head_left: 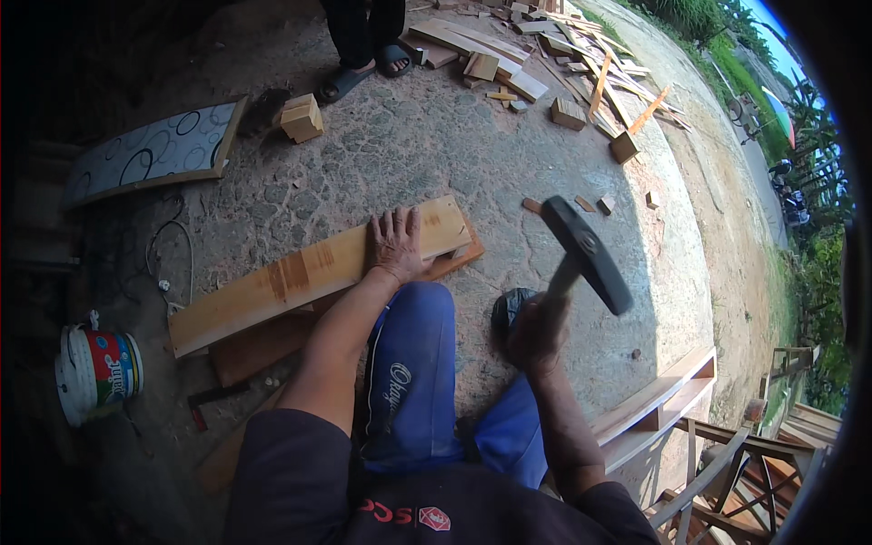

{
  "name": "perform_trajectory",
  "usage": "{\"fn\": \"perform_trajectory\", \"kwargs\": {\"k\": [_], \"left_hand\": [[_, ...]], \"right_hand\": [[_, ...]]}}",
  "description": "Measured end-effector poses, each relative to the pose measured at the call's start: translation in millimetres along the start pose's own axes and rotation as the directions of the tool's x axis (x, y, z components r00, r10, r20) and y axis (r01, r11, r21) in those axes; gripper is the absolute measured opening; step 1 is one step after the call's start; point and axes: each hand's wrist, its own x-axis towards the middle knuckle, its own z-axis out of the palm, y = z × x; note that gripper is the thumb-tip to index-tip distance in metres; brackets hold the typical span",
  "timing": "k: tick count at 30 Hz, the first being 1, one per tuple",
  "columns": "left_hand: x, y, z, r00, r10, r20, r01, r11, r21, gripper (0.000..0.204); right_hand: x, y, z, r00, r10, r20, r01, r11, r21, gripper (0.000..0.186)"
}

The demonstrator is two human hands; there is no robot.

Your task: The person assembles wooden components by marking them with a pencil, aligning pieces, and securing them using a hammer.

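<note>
My left hand [397, 243] lies with its fingers stretched over the right part of a long pale wooden plank [300, 275]. The plank rests on other brown boards [263, 343], which show below it and at its right end. Raised at the right, my right hand [540, 334] grips the handle of a hammer [586, 254]. Its dark metal head is up in the air, apart from the plank. My knee in blue trousers is close to the plank, just below my left hand.
A white bucket [98, 372] lies at the left, near a cord [189, 238]. Behind it leans a patterned panel [150, 150]. A wood block [302, 118] stands near a person's sandalled feet [368, 74]. Scrap wood [581, 68] is piled far right; a wooden frame [658, 409] is at the near right.
</note>
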Motion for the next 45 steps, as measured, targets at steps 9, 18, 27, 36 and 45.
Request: {"fn": "perform_trajectory", "kwargs": {"k": [9,18,27,36,45], "left_hand": [[-12.1,-23.9,11.8,0.998,-0.05,0.036,0.051,0.998,-0.031,0.11],[1.0,1.7,14.8,0.996,0.009,-0.086,-0.011,1.0,-0.018,0.102],[1.5,3.6,9.8,1.0,-0.001,-0.02,0.001,0.999,-0.043,0.106],[-5.6,-12.1,0.9,0.998,-0.007,-0.057,0.005,1.0,-0.028,0.099],[10.1,15.2,7.1,0.997,0.012,-0.074,-0.019,0.995,-0.093,0.103]], "right_hand": [[63.5,-58.1,-50.8,0.958,-0.082,-0.274,0.072,0.996,-0.045,0.046],[-12.9,47.3,36.3,0.927,0.319,0.197,-0.293,0.944,-0.149,0.068],[41.8,-50.9,-68.3,0.84,-0.075,-0.538,0.368,0.806,0.463,0.044],[56.3,-33.6,-29.2,0.975,0.155,-0.157,-0.169,0.983,-0.076,0.055],[-47.8,66.6,39.0,0.874,0.391,0.29,-0.358,0.92,-0.162,0.071]]}}
